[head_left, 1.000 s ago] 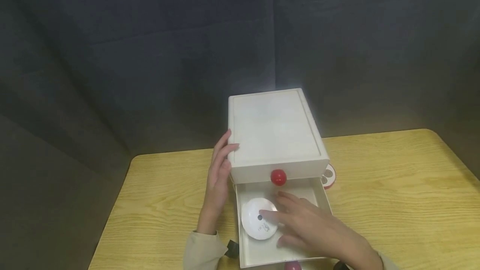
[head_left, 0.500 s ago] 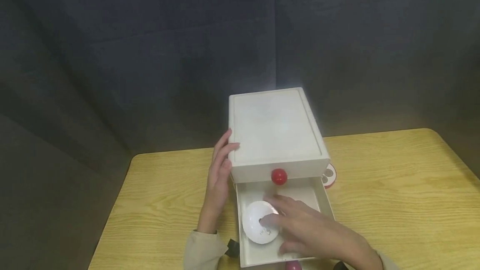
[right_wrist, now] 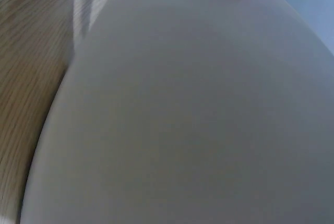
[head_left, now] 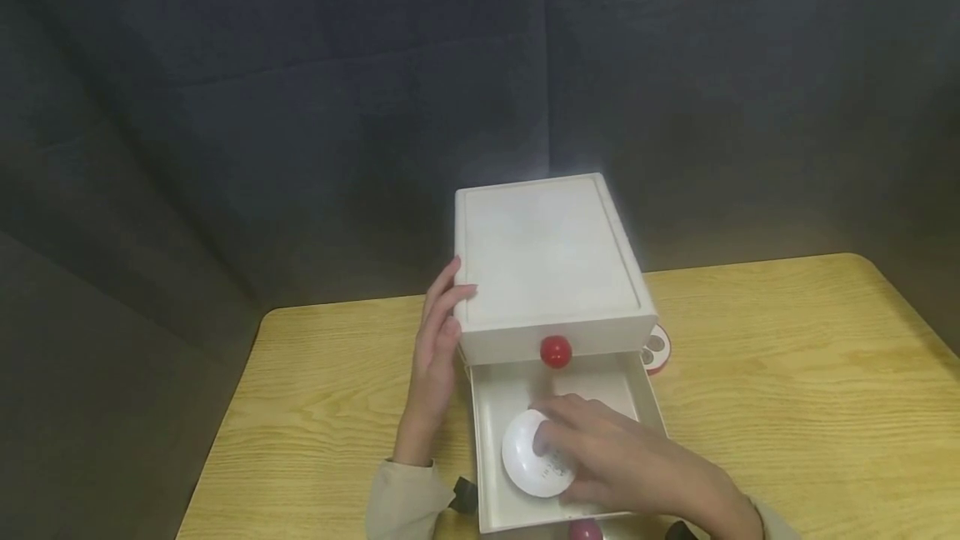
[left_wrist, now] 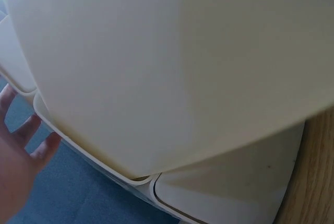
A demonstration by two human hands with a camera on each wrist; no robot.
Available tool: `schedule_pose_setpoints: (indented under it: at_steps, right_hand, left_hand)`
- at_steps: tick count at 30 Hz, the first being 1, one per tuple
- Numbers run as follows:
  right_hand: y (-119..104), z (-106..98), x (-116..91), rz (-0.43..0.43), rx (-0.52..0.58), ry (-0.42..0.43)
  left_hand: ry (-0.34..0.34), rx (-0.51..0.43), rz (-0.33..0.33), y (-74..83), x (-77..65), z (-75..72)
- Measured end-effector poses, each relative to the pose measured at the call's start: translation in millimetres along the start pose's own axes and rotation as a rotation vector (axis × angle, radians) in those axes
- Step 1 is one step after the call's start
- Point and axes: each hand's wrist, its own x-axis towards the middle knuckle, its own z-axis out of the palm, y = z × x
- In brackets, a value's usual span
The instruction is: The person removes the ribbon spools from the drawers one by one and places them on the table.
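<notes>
In the head view, a white drawer cabinet [head_left: 551, 252] stands on the table, its lower drawer [head_left: 497, 515] pulled out. Inside that drawer is a glossy white round disc [head_left: 521, 461] with small printed marks. My right hand [head_left: 611, 448] pinches it, index finger bent onto its middle and thumb at its lower right edge; the hand covers its right side. My left hand [head_left: 435, 352] rests against the cabinet's left side, two fingertips over the top edge. The left wrist view shows this hand [left_wrist: 18, 153] with spread fingers at the edge of an open drawer.
A red knob [head_left: 556, 352] sticks out from the closed upper drawer, a pink knob [head_left: 586, 530] from the lower one. Behind the cabinet's right side, a white piece with a red rim and round grey spots [head_left: 656, 348] shows on the wooden table [head_left: 787, 373]. Dark curtains [head_left: 360, 107] hang behind.
The disc has shifted right and slightly toward me inside the drawer. My right index finger has bent further onto its middle. The left hand and cabinet stay in place.
</notes>
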Motion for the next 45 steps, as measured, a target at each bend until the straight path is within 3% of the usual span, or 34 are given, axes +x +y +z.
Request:
schedule_pose_setpoints:
  at_steps: [9, 13, 19, 26, 30, 45]
  right_hand:
    - [-6.2, -8.5, 2.0, 0.152, 0.187, -0.047]
    - [-7.2, -14.2, 0.9, 0.191, 0.212, -0.045]
    - [-6.8, -23.4, -1.8, 0.148, 0.153, 0.033]
    - [-6.7, -35.9, -8.5, 0.128, 0.116, 0.046]
    - [-4.6, -41.7, -12.9, 0.083, 0.094, 0.113]
    - [12.5, -71.8, -35.4, 0.032, 0.136, 0.304]
  left_hand:
    - [-0.001, -0.007, 0.000, -1.2, -0.1, -0.7]
    - [-0.005, -0.013, 0.004, -1.7, -0.1, -0.3]
    - [-0.004, -0.010, -0.004, -0.9, 0.3, 0.1]
    - [0.004, 0.002, -0.006, -0.6, -0.1, 0.3]
    - [0.006, 0.001, -0.009, -1.1, -0.2, 0.3]
    - [0.002, -0.006, -0.008, -2.4, -0.6, -0.5]
